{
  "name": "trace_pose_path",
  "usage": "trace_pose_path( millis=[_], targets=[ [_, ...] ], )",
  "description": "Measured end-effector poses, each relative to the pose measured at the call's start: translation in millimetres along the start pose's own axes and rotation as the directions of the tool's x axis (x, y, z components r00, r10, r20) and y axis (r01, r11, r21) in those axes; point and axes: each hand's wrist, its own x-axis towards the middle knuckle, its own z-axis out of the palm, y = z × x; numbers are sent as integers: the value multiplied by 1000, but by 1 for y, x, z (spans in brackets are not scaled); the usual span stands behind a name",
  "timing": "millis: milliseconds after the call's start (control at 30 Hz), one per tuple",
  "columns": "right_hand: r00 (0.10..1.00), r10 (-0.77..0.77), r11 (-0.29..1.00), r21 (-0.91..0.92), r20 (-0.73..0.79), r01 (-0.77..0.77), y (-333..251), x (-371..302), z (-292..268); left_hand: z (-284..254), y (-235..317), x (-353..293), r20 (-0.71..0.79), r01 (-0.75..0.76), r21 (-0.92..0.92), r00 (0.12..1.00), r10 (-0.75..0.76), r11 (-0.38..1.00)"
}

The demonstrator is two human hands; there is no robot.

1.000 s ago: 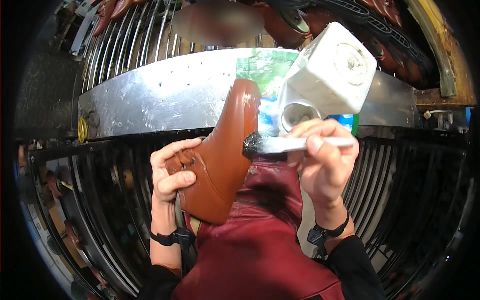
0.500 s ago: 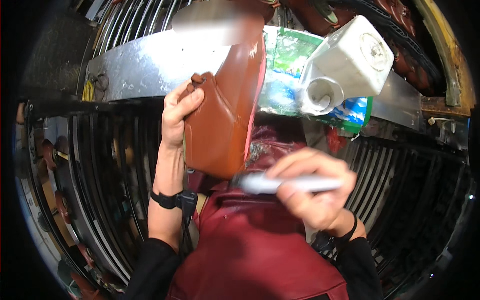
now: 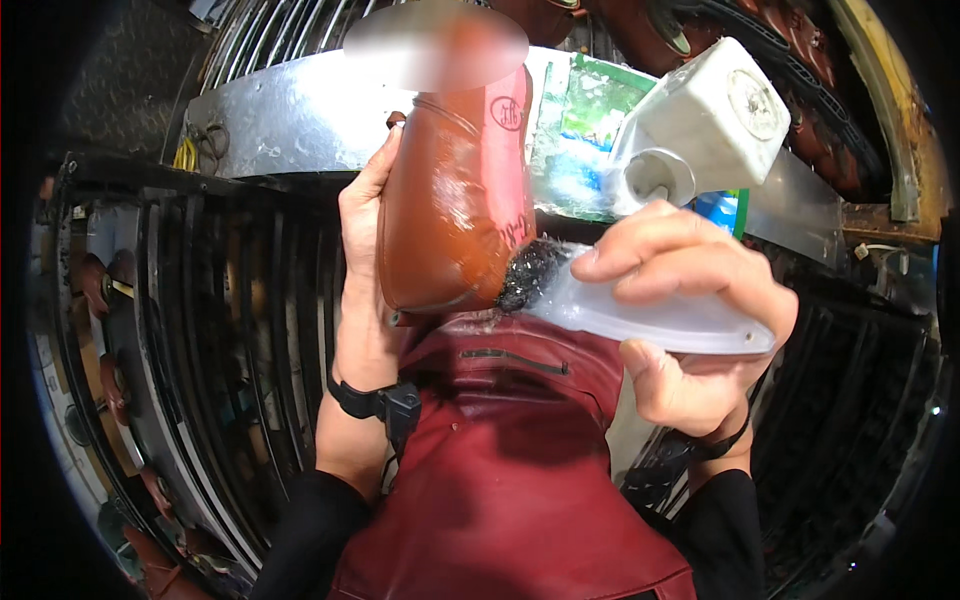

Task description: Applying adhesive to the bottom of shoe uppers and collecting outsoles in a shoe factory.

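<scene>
A brown leather shoe upper [image 3: 432, 225], stretched over a form, hangs above my lap. Its far end is blurred out. Down its right side runs a pink strip [image 3: 507, 165] with handwritten marks. My left hand [image 3: 362, 210] grips the upper along its left edge; part of the fingers is hidden behind it. In my right hand [image 3: 715, 275] is a brush [image 3: 650, 318] with a whitish translucent handle. Its dark, wet-looking bristles [image 3: 528, 275] press against the upper's lower right edge, beside the pink strip.
A cut-open white plastic jug [image 3: 715, 120] lies tilted on a smeared green and blue sheet [image 3: 575, 120] over a metal bench [image 3: 300, 115]. Slatted black racks [image 3: 230, 370] flank me, with more brown footwear at the far right. A dark red apron [image 3: 500, 450] covers my lap.
My left hand has turned the upper, bringing the pink strip into view. My right hand has moved up and right, and the brush bristles now meet the upper's edge.
</scene>
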Motion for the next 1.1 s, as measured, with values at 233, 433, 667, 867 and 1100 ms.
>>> trace_pose_path(
  millis=[233,433,667,867,1100],
  targets=[
    [994,37,977,204,99,-57,60,45,-39,6,-12,-5,84,-218,324,976,201,920],
    [777,530,766,584,-339,-267,95,9,2,3,4,13,-92,-69,205,992,89,976],
    [460,615,754,647,-640,-109,85,-10,10,24,88,142,39,-367,821,800,599,436],
    [458,578,796,591,-675,-132,78,-10,0,75,149,325,55,353,782,783,620,-514],
    [449,646,746,635,-617,-202,89,-8,8,69,126,310,35,365,805,758,652,-468]
  ],
)
